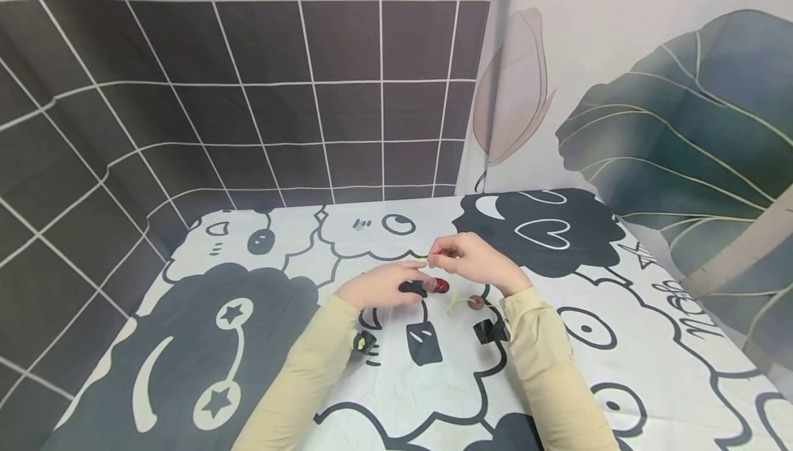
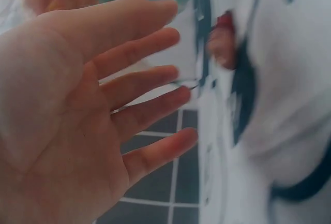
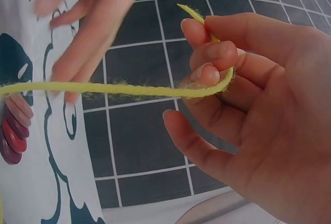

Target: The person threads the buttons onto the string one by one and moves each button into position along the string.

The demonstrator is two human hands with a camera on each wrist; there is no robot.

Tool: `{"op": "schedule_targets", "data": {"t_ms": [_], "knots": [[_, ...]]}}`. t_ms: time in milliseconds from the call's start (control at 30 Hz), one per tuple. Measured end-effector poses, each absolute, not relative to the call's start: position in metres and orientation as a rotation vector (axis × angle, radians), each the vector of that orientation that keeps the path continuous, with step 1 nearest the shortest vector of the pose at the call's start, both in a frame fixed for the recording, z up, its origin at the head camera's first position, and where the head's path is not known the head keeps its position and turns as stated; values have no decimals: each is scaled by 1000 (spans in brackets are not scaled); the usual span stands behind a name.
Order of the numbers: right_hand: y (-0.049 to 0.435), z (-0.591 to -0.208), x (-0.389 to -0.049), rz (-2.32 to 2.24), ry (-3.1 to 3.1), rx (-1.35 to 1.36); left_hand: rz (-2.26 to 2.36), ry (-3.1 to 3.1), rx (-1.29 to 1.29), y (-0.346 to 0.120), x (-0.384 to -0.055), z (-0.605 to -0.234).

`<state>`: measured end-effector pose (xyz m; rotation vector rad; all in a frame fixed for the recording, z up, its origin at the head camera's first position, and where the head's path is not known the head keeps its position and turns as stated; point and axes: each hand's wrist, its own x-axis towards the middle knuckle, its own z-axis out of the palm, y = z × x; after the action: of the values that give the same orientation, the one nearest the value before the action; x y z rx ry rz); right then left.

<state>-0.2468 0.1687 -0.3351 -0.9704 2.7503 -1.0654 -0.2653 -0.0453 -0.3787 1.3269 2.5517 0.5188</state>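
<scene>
My right hand point(image 1: 473, 258) pinches a yellow yarn cord point(image 3: 129, 89) between thumb and fingers, its short end poking out above the fingertips. From there the cord stretches left across the right wrist view. With fingers straight and spread, my left hand point(image 2: 77, 110) holds nothing. In the head view it hovers just left of the right hand. Below the hands lie several red and pink rounded pieces point(image 3: 15, 138) in a row, perhaps beads. A brown round bead point(image 1: 476, 301) lies by another stretch of cord; whether it is threaded cannot be told.
A white cloth with dark cartoon drawings point(image 1: 396, 396) covers the table. Behind it hangs a dark grid-patterned curtain point(image 1: 341, 113), and a leaf-print curtain point(image 1: 669, 113) is at the right. Black wrist straps point(image 1: 489, 331) sit by the sleeves.
</scene>
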Motion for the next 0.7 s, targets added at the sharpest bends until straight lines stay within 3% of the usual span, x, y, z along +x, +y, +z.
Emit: {"op": "schedule_targets", "data": {"t_ms": [433, 700], "knots": [[170, -332, -245, -1066, 2769, -992, 415, 2518, 1197, -32, -261, -400], [171, -332, -245, -1091, 2798, -962, 458, 2519, 1299, -34, -263, -397]]}}
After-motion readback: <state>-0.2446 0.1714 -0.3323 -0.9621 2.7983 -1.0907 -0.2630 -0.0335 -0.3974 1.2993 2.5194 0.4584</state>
